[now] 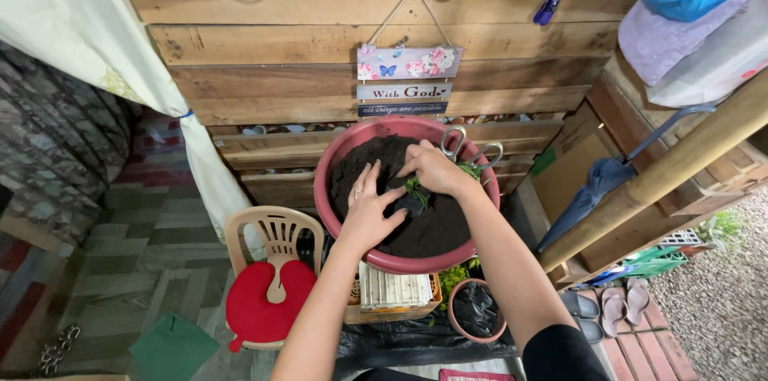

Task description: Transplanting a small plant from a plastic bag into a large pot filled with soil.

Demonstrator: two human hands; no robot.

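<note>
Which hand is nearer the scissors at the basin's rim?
Right. The right hand lies just beside the scissors; the left hand rests on the soil, farther off.
</note>
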